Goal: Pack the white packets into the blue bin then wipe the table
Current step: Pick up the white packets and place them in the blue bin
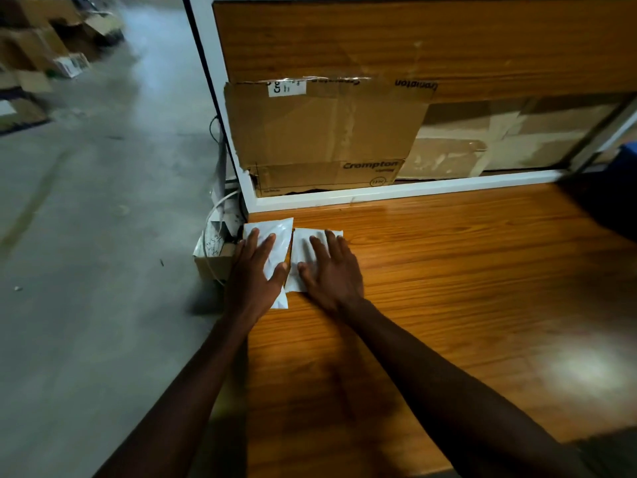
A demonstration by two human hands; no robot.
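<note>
Two white packets lie side by side at the far left corner of the wooden table [448, 288]. My left hand [256, 270] rests flat on the left packet [279, 232], fingers spread, palm covering its lower half. On the right packet [303, 246] my right hand [332, 267] presses flat in the same way. Neither hand has closed around a packet. A sliver of the blue bin [628, 157] shows at the right edge, mostly out of frame.
A white-framed partition [396, 193] with wood panel and a taped flat cardboard sheet [324, 132] backs the table. Left of the table edge is grey floor with a small open carton [215, 257] and cables. Cardboard boxes [34, 53] pile up far left.
</note>
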